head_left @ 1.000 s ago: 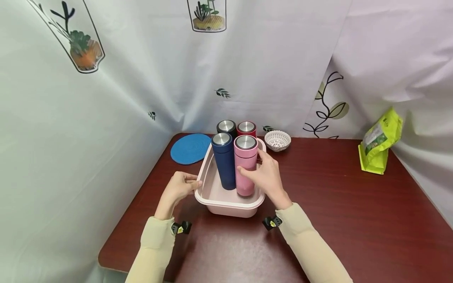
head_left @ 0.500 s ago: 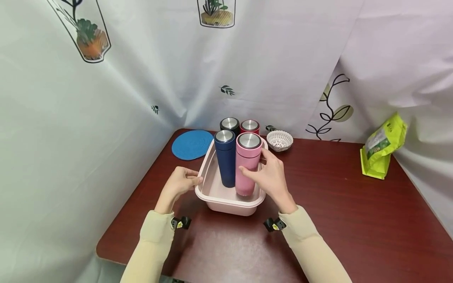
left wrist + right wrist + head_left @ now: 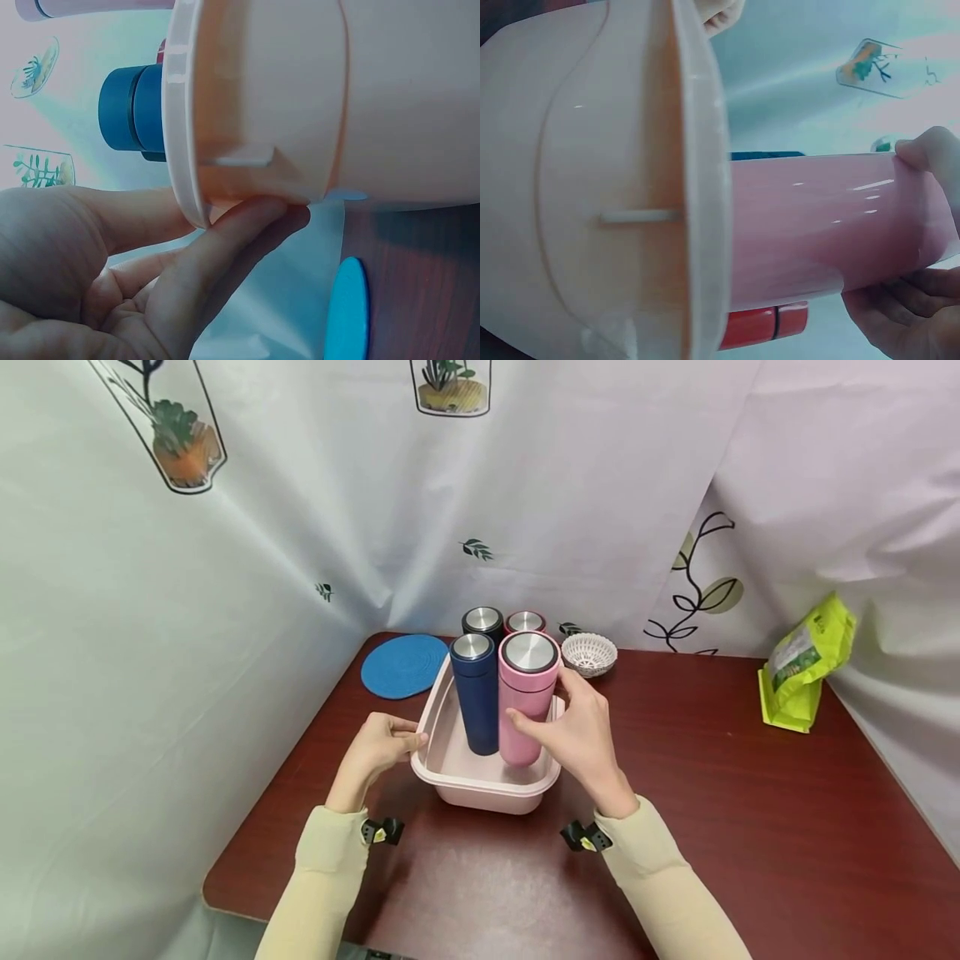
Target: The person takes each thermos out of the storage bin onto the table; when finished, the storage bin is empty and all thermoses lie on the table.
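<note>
A pale pink plastic basin (image 3: 487,797) stands on the table with several vacuum flasks in it. My right hand (image 3: 583,739) grips a pink flask (image 3: 521,722) from the right, thumb on the near side. In the right wrist view much of the flask (image 3: 802,225) shows above the basin rim, its bottom hidden behind the wall. My left hand (image 3: 378,752) pinches the basin's left rim; the left wrist view shows thumb and fingers on either side of the rim (image 3: 178,97). A navy flask (image 3: 477,702) stands beside the pink one. Behind are a black flask (image 3: 483,620) and a red flask (image 3: 525,621), mostly hidden.
A round blue mat (image 3: 402,667) lies at the back left of the dark red table (image 3: 735,793). Right behind the basin sits a small white woven basket (image 3: 589,654). Farther right stands a lime-green bag (image 3: 806,664), near the white patterned curtain (image 3: 585,493).
The pink flask has risen a little within the basin along with my right hand, and now covers more of the red flask. My left hand keeps its place on the rim.
</note>
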Action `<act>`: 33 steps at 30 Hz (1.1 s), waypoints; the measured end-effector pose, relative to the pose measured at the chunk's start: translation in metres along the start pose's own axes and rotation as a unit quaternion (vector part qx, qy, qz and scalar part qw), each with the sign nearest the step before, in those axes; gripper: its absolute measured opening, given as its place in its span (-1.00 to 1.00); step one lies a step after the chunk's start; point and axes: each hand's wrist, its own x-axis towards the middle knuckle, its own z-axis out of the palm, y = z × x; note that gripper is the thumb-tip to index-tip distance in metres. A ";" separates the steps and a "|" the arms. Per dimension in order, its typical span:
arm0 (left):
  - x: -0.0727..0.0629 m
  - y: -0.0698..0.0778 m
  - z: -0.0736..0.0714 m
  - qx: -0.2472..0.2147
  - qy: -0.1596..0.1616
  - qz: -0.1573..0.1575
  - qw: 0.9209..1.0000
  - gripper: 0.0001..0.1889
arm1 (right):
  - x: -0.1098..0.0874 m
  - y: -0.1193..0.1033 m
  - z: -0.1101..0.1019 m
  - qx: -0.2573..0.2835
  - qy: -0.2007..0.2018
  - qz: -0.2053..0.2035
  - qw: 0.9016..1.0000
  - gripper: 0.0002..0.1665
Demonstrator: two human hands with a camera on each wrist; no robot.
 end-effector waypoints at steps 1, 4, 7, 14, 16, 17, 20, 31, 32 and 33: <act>0.000 0.000 0.000 -0.002 0.000 -0.001 1.000 -0.60 | 0.000 -0.001 -0.001 0.003 0.002 -0.005 1.000 -0.24; 0.000 0.000 0.001 -0.002 0.000 0.000 1.000 -0.61 | 0.000 -0.004 -0.005 0.005 0.012 -0.022 1.000 -0.26; 0.001 0.001 0.002 -0.004 -0.001 0.000 1.000 -0.61 | 0.000 -0.008 -0.010 0.003 0.024 -0.040 0.999 -0.29; 0.002 0.000 0.002 -0.021 -0.011 0.009 1.000 -0.61 | 0.000 -0.018 -0.023 0.012 0.043 -0.073 0.996 -0.34; 0.002 -0.001 0.001 -0.028 -0.013 0.009 0.999 -0.60 | 0.001 -0.020 -0.027 0.019 0.046 -0.080 0.996 -0.36; 0.002 -0.002 0.001 -0.029 -0.012 0.008 0.999 -0.59 | 0.001 -0.021 -0.028 0.023 0.047 -0.084 0.995 -0.36; 0.003 -0.001 0.001 -0.031 -0.010 0.006 0.999 -0.58 | 0.003 -0.023 -0.034 0.033 0.056 -0.095 0.993 -0.36; 0.003 -0.001 0.002 -0.027 -0.010 -0.002 1.000 -0.56 | 0.010 -0.017 -0.054 0.011 0.083 -0.102 0.991 -0.33; 0.003 -0.001 0.002 -0.026 -0.010 -0.003 1.000 -0.56 | 0.010 -0.016 -0.056 0.005 0.087 -0.100 0.991 -0.34; 0.003 -0.001 0.003 -0.025 -0.009 -0.006 1.000 -0.57 | 0.011 -0.015 -0.058 0.001 0.091 -0.099 0.991 -0.35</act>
